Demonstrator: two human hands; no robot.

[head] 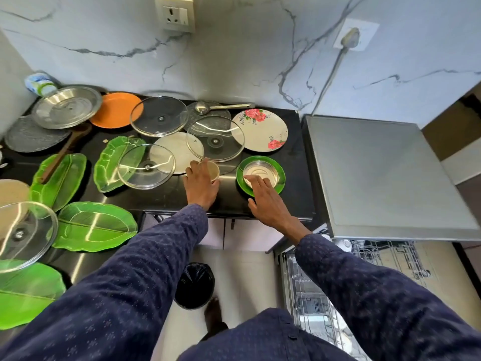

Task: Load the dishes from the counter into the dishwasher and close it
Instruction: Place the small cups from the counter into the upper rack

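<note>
The black counter (161, 196) is full of dishes, and the dishwasher (390, 178) stands right beside it, on its right end. The dishwasher's wire rack (312, 295) is pulled out low in front, so it is ready to take things.

The left hand (200, 183) is curled round a small cup (214, 171) near the front edge of the counter. It grips the cup from the side, most likely because that is the easy way to lift it.

The right hand (268, 201) reaches to a small steel bowl (263, 174). The bowl sits on a round green plate (281, 166), close to the dishwasher end of the counter. The fingers are spread and fairly straight, and the fingertips touch the near rim of the bowl. The hand does not hold it yet. The bowl is just ahead of the fingers, away from the person.

These two things are the closest to the dishwasher, so it makes sense to take them first.

Farther from the dishwasher lie glass lids (159, 116), a plate with roses (260, 130), an orange plate (114, 110), a steel plate (67, 106), a ladle (223, 107) and green leaf-shaped plates (96, 226). They all still wait on the counter, so most of the job is left, I think.
</note>
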